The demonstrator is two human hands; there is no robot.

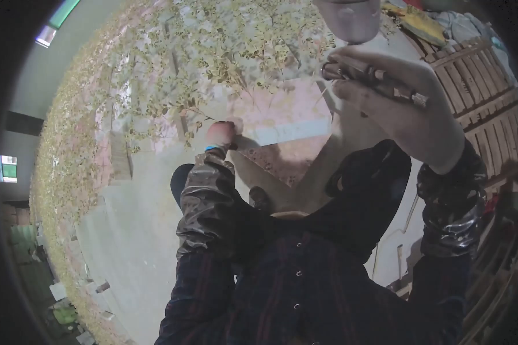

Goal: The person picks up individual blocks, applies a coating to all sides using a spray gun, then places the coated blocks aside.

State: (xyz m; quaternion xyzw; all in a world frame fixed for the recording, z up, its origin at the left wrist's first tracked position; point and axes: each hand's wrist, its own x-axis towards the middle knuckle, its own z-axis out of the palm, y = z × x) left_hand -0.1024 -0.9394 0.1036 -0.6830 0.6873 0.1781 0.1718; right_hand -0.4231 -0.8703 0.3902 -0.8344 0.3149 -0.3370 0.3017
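Low at centre left, my left hand (220, 135) is closed in a fist, with a blue band at its wrist. A thin leafy stem (200, 112) runs from its top edge toward the plants. Higher up on the right, my right hand (385, 95) has its fingers curled together around a small dark, shiny object (332, 71), too unclear to name. Metallic rings or bands show on its fingers. Just beyond its fingertips stands a grey container (354, 20). Between the hands lies a pinkish sheet with a pale blue stripe (293, 131).
Many leafy sprigs (224, 52) spread across the floor or surface ahead and to the left. Slatted wooden crates (483, 86) stand at the right, with a yellow item (423, 26) and cloth above them. My bent knees (380, 184) are below my right hand.
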